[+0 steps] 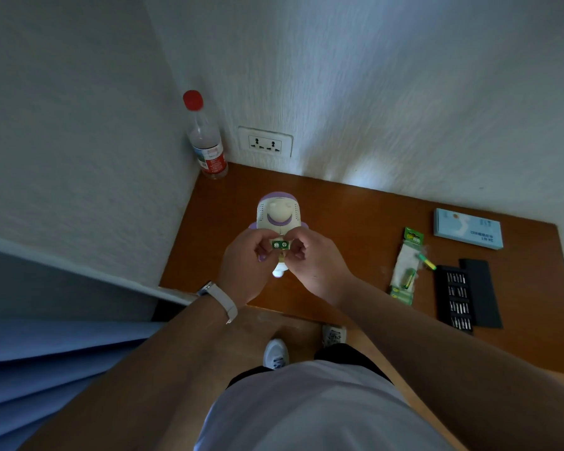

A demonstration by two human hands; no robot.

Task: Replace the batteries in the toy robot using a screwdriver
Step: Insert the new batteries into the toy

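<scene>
I saw a dim frame with a cold blue cast. The strongest light was a soft pale patch on the wall (372,164) just above the worktop's (355,222) far edge, which left a faint sheen on the wood there. The white toy (278,213), the left hand (245,255) and the right hand (310,258) caught enough light to read, but the gap between the fingers sat in shadow. The lower left was murky. Wall texture at right smeared into streaks, and the bottle's (205,141) cap was blurred. Straight wall lines bowed toward the edges, and the shirt (306,411) at the bottom was soft.
</scene>
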